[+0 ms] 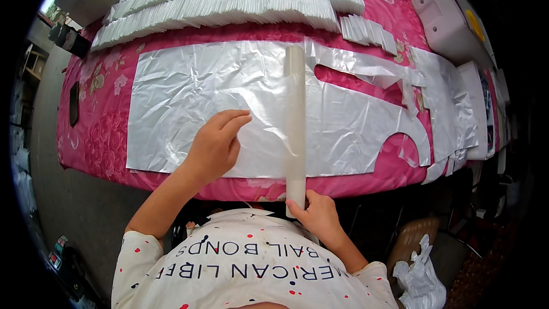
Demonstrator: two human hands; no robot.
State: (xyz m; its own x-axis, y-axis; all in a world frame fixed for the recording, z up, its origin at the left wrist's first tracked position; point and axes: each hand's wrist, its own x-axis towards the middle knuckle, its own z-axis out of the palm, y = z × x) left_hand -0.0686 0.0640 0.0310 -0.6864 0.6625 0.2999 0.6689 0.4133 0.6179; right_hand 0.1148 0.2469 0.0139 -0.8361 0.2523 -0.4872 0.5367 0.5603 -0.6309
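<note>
Pink flowered cloth (106, 131) covers the whole table, and across the middle of it spreads a silvery plastic sheet (166, 114), creased, laid out wide with its cut-out openings over to the right. Straight across that sheet comes a pale tube (295, 109), running from the far edge to just past the near edge of the table. And look at the right hand (317, 214): fingers clamped around the tube's near end, probably because that overhanging end leaves room for a full grip clear of the plastic. Over on the left, the left hand (216, 143) is above the sheet, fingers bent and close together, nothing in them; whether they touch the plastic, I cannot tell. Up at the back, slim white packets (229, 11) stand in tight leaning rows, seemingly packed there to leave the front for the sheet. Out wide, a phone (74, 103) lies near the left edge, a white box (452, 23) sits at the far right, and crumpled plastic (422, 280) rests on a chair (413, 237).
</note>
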